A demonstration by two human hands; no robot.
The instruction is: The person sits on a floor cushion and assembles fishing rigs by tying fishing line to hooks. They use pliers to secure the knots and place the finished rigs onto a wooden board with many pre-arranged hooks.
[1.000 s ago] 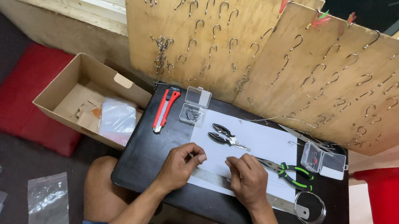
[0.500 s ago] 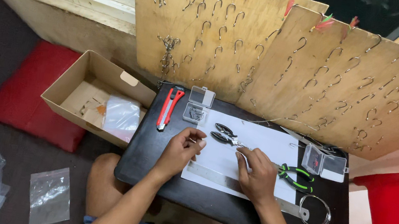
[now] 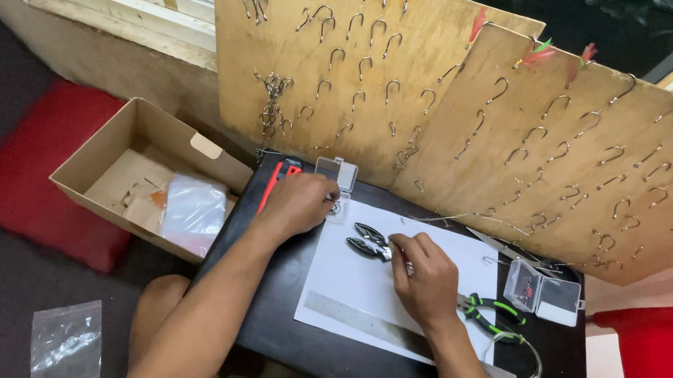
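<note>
Head view: left hand curls, fingers bent, at small clear plastic box; right hand, beside it, grips silver pliers on white paper.

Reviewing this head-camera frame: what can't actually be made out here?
- Whatever the left hand picks at by the small clear box: hidden under its fingers, too small.
- Whether the right hand grips anything: its back hides the palm; it lies beside the black pliers.
- Contents of the other clear box: too small.
- Steel ruler: middle covered by the right forearm.
- Cardboard box contents: partly under a plastic bag.
</note>
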